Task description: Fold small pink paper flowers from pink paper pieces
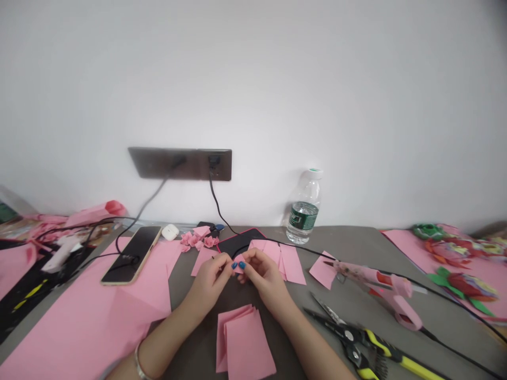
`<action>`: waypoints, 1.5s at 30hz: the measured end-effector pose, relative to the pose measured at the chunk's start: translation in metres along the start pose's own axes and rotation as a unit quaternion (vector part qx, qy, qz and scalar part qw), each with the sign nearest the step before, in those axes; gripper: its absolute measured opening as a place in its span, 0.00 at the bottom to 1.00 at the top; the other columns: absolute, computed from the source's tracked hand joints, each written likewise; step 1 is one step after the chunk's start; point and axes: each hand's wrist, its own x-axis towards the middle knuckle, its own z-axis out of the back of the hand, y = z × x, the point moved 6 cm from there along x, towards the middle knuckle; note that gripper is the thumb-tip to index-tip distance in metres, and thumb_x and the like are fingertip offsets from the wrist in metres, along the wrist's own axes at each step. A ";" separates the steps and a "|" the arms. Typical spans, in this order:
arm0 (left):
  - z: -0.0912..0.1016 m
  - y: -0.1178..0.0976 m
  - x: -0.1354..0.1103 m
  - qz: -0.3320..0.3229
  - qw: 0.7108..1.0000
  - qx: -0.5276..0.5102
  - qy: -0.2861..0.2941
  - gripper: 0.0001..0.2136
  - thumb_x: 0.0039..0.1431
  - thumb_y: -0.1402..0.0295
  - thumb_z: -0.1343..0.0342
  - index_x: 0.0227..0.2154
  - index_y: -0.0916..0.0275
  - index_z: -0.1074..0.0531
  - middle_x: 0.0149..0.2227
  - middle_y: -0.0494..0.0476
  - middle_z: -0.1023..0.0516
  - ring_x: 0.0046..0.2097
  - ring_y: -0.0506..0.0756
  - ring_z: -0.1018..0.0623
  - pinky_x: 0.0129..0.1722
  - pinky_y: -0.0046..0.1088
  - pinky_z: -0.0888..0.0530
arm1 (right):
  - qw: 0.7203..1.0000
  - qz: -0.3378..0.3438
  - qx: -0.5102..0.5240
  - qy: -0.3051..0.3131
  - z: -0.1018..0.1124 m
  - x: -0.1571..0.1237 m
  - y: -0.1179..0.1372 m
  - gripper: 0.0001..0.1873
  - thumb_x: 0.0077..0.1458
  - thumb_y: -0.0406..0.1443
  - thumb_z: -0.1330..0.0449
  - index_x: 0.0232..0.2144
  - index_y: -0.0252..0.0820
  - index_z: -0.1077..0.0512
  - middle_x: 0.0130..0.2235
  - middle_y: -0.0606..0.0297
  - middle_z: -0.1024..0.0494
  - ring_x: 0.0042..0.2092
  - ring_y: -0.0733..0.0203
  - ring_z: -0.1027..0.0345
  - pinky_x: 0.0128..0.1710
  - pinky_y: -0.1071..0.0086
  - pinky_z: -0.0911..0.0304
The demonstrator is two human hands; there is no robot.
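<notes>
My left hand [213, 275] and my right hand [259, 274] meet above the grey table [356, 248], fingers pinched together on a small pink paper piece [238, 259] that is mostly hidden between them. The right thumb and forefinger show blue nails. Just in front of my wrists lies a small stack of pink paper squares [243, 343]. Behind my hands more pink paper squares [287, 261] are fanned out, and several small folded pink paper flowers [198, 238] sit beyond them.
A phone [132, 253] on a cable rests on large pink sheets [91, 322] at left. A pink glue gun [386, 287], pliers with yellow handles [368, 343] and a water bottle [304, 207] stand at right. Coloured paper flowers [459, 258] lie far right. A wall socket [182, 163] feeds the cables.
</notes>
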 end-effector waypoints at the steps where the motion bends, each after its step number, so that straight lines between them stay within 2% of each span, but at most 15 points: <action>1: 0.000 -0.001 0.000 -0.005 1.000 0.010 -0.004 0.14 0.66 0.62 0.55 0.25 0.60 0.39 0.25 0.49 0.36 0.27 0.51 0.35 0.27 0.26 0.41 | 1.000 0.001 0.000 0.001 0.000 0.000 0.000 0.19 0.47 0.49 0.31 0.30 0.42 0.29 0.26 0.69 0.26 0.24 0.67 0.33 0.26 0.72 0.34; 11: -0.003 0.003 0.000 0.001 1.000 0.006 0.001 0.14 0.66 0.62 0.58 0.24 0.59 0.43 0.24 0.47 0.42 0.28 0.52 0.38 0.28 0.27 0.43 | 0.999 0.018 -0.041 0.009 0.000 -0.001 -0.001 0.17 0.51 0.48 0.34 0.31 0.42 0.29 0.26 0.69 0.28 0.24 0.67 0.33 0.26 0.72 0.34; 19: -0.001 0.000 -0.001 -0.011 1.000 0.010 -0.013 0.13 0.65 0.65 0.57 0.24 0.60 0.43 0.24 0.46 0.44 0.27 0.50 0.40 0.27 0.27 0.46 | 0.966 0.160 -0.203 -0.016 -0.005 -0.009 0.018 0.03 0.58 0.35 0.41 0.34 0.43 0.28 0.33 0.64 0.27 0.34 0.61 0.31 0.33 0.70 0.34; 22: 0.000 -0.001 -0.002 -0.015 1.000 0.018 -0.017 0.14 0.66 0.65 0.57 0.23 0.59 0.44 0.24 0.46 0.45 0.27 0.50 0.41 0.26 0.27 0.46 | 0.957 0.185 -0.222 -0.012 -0.007 -0.011 0.024 0.05 0.58 0.31 0.43 0.33 0.43 0.28 0.34 0.63 0.27 0.36 0.61 0.30 0.34 0.70 0.34; 30: 0.000 -0.005 -0.003 -0.036 0.999 0.035 -0.020 0.14 0.66 0.66 0.58 0.23 0.59 0.44 0.24 0.47 0.43 0.27 0.51 0.39 0.27 0.28 0.45 | 0.956 0.183 -0.230 -0.012 -0.004 -0.010 0.025 0.07 0.56 0.28 0.44 0.32 0.43 0.28 0.32 0.64 0.27 0.33 0.62 0.30 0.32 0.71 0.33; 36: 0.003 -0.004 -0.003 -0.034 0.998 0.023 -0.038 0.14 0.67 0.65 0.59 0.23 0.59 0.44 0.23 0.47 0.43 0.26 0.52 0.39 0.27 0.28 0.44 | 0.922 0.259 -0.287 0.023 -0.010 -0.014 0.038 0.10 0.58 0.26 0.45 0.32 0.44 0.27 0.36 0.60 0.24 0.39 0.60 0.28 0.36 0.70 0.32; 41: 0.001 -0.005 -0.003 -0.034 0.999 0.002 -0.021 0.15 0.67 0.64 0.59 0.23 0.59 0.43 0.23 0.47 0.42 0.26 0.52 0.38 0.27 0.28 0.43 | 0.900 0.284 -0.327 0.044 -0.011 -0.017 0.045 0.11 0.58 0.25 0.45 0.32 0.44 0.26 0.37 0.59 0.24 0.39 0.60 0.27 0.37 0.68 0.32; 43: 0.001 -0.005 -0.004 -0.038 0.999 0.002 -0.016 0.15 0.67 0.64 0.59 0.24 0.59 0.41 0.24 0.48 0.40 0.27 0.52 0.37 0.27 0.28 0.42 | 0.900 0.281 -0.331 0.045 -0.010 -0.017 0.045 0.10 0.58 0.26 0.45 0.31 0.44 0.26 0.37 0.59 0.24 0.39 0.59 0.27 0.38 0.68 0.32; 45: 0.001 -0.006 -0.004 -0.043 0.999 0.004 -0.012 0.15 0.68 0.63 0.59 0.24 0.60 0.40 0.25 0.49 0.38 0.28 0.52 0.35 0.28 0.27 0.40 | 0.914 0.259 -0.310 0.040 -0.009 -0.015 0.041 0.08 0.58 0.28 0.43 0.31 0.43 0.26 0.37 0.59 0.24 0.39 0.59 0.28 0.36 0.68 0.31</action>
